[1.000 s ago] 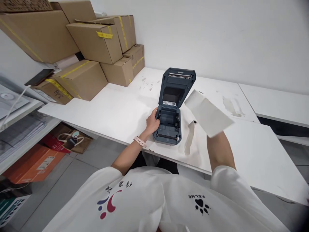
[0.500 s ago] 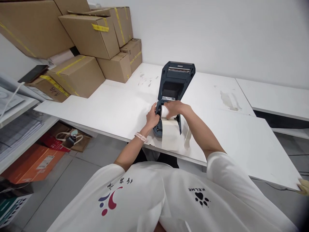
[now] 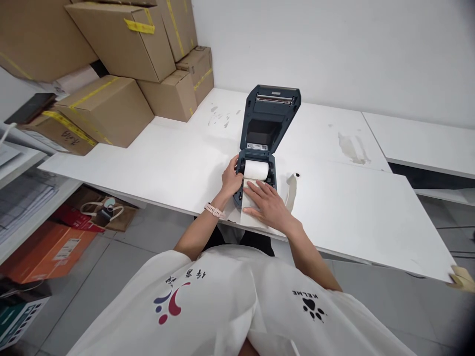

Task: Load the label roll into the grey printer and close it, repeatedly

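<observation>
A dark blue-grey label printer [image 3: 270, 132] stands on the white table with its lid tilted up. Inside its base sits a white label roll [image 3: 256, 169], and a strip of labels [image 3: 248, 210] runs from it over the printer's front toward the table edge. My left hand [image 3: 230, 179] grips the printer's left side, thumb on the inner rim near the roll holder. My right hand [image 3: 269, 205] lies flat on the strip, its fingers spread and pointing toward the roll. Just right of the printer is a small curled roll with a loose paper tail [image 3: 292, 190].
Cardboard boxes [image 3: 107, 111] with yellow tape are stacked at the table's left end, against the wall. A dark flat object [image 3: 31, 108] lies on one of them. Shelves with papers [image 3: 27, 207] stand at the left, and an orange box [image 3: 52, 249] is below. The white table [image 3: 352, 217] extends right.
My right hand has left the roll and moved toward me, flattening onto the label strip. The roll now shows uncovered in the printer. My left hand stays at the printer's left side.
</observation>
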`<state>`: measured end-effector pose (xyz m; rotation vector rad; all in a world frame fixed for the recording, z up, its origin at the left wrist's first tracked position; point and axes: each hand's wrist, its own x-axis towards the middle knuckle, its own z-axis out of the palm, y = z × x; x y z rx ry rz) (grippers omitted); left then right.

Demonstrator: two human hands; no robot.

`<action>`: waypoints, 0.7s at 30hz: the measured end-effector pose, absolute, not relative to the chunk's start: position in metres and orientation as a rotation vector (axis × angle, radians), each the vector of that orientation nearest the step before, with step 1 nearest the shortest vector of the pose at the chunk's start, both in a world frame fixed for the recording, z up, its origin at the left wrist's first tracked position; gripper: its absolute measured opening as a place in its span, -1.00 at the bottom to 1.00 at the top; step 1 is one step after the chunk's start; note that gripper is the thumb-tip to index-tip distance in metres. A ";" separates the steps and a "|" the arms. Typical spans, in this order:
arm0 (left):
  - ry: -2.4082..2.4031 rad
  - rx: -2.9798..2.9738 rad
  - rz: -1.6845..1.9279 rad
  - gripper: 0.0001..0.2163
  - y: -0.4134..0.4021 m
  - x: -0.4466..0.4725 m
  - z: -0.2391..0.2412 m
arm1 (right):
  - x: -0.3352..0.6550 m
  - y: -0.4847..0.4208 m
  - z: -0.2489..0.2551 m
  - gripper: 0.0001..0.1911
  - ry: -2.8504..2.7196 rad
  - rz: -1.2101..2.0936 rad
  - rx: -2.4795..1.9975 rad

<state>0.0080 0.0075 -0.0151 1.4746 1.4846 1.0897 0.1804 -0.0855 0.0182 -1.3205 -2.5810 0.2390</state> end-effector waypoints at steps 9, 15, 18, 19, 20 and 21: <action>1.444 1.451 1.116 -0.31 0.007 0.008 -0.017 | 0.169 -0.095 0.011 -0.30 -2.520 0.181 -1.368; 1.404 1.423 1.132 -0.35 0.009 0.009 -0.014 | 0.170 -0.096 0.013 -0.28 -2.557 0.216 -1.394; 1.412 1.377 1.085 -0.38 -0.003 0.009 -0.009 | 0.177 -0.100 0.012 -0.31 -2.532 0.292 -1.325; 1.416 1.355 1.060 -0.39 -0.011 0.009 -0.008 | 0.181 -0.102 0.014 -0.32 -2.517 0.340 -1.292; 1.424 1.332 1.041 -0.38 -0.022 0.009 -0.008 | 0.186 -0.103 0.016 -0.34 -2.493 0.406 -1.255; 1.411 1.320 1.015 -0.34 -0.035 0.009 -0.008 | 0.192 -0.102 0.020 -0.37 -2.451 0.490 -1.217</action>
